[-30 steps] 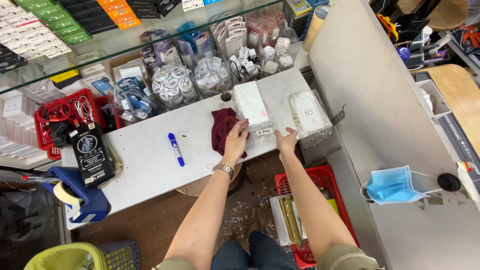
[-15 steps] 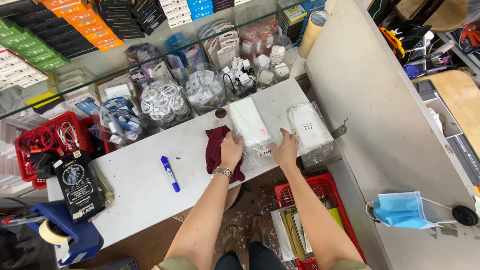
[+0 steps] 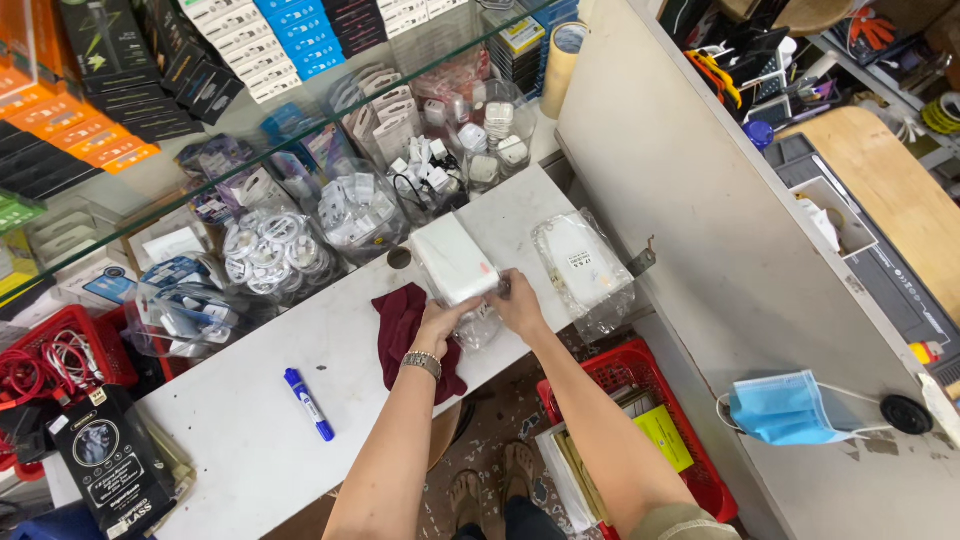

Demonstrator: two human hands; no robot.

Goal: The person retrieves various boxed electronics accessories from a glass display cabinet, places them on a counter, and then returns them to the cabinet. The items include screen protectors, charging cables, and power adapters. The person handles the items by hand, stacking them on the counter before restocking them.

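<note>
Both hands meet at the middle of the frame over the far edge of the white table (image 3: 240, 430). The left hand (image 3: 440, 322), a watch on its wrist, and the right hand (image 3: 520, 303) are closed around the near end of a white box in clear wrap (image 3: 455, 262), which lies slanting toward the upper left; whether it rests flat on the table or is slightly raised I cannot tell.

Just under the left hand lies a dark red cloth (image 3: 405, 320), partly covered by the wrist. To the right of the box sits a second white item in a clear bag (image 3: 582, 268), near but apart from the right hand. A blue marker (image 3: 308, 403) lies alone at lower left of centre, well apart from the hands.

Behind the box, clear bags of white cables and chargers (image 3: 350, 215) crowd the back of the table under a glass shelf (image 3: 130, 190), whose reflections blur what lies beneath. A red basket (image 3: 60, 355) at the left edge is cut off, as is a black package (image 3: 105, 455) at lower left. Below the table stands another red crate (image 3: 640, 365), half hidden by the right forearm. A blue face mask (image 3: 785, 408) hangs on the partition at lower right.
</note>
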